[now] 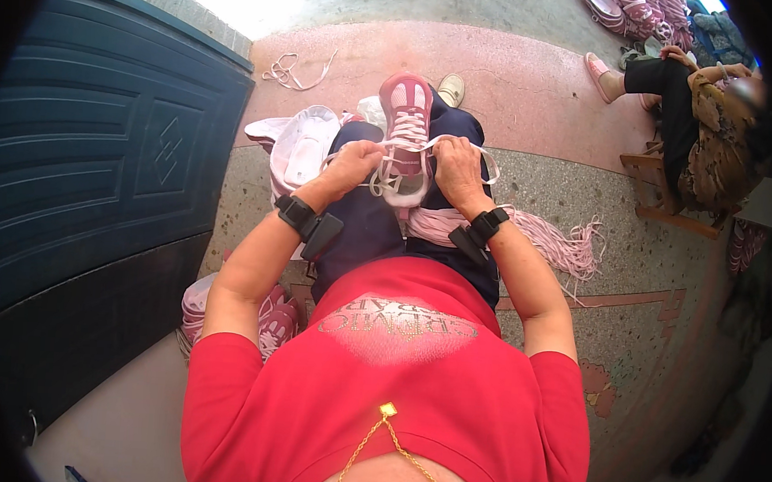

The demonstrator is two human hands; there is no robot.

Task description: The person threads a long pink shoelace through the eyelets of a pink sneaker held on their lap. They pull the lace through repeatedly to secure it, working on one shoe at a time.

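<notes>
A pink and white sneaker (407, 110) rests between my knees, toe pointing away from me. White laces criss-cross its upper part. My left hand (355, 166) is closed on one end of the white shoelace (420, 144) at the left of the shoe's opening. On the other side, my right hand (461, 170) pinches the other end, and a loop of lace hangs beyond its knuckles. The lace runs across the shoe between both hands. A bundle of pale pink laces (545, 237) lies across my right thigh and spills onto the floor.
White and pink shoe pieces (305, 143) sit beside my left knee. A loose lace (295, 72) lies on the floor ahead. Finished-looking sneakers (275, 323) are by my left hip. A blue door (100, 144) stands at left. Another person (711, 128) sits on a wooden stool (651, 173) at right.
</notes>
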